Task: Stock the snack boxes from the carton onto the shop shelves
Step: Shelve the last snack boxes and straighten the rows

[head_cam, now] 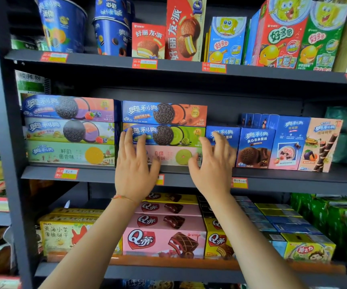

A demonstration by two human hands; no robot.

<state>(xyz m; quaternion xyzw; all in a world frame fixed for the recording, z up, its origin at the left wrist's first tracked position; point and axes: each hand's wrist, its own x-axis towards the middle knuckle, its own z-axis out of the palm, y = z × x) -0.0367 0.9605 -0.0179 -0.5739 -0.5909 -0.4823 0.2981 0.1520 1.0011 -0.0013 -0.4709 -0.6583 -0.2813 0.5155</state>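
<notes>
On the middle shelf (105, 174) stands a stack of three long Oreo boxes: an orange-ended box (164, 113) on top, a green one (168, 135) in the middle and a pale pink one (172, 156) at the bottom. My left hand (134, 163) lies with straight fingers over the left end of the pink and green boxes. My right hand (212, 161) lies the same way over their right end. Neither hand grips anything. The carton is out of view.
A second stack of three Oreo boxes (70, 130) stands left of this one. Upright blue boxes (256, 147) stand close on the right. Cups and tall boxes fill the shelf above, pink Q-pie boxes (162, 238) the shelf below.
</notes>
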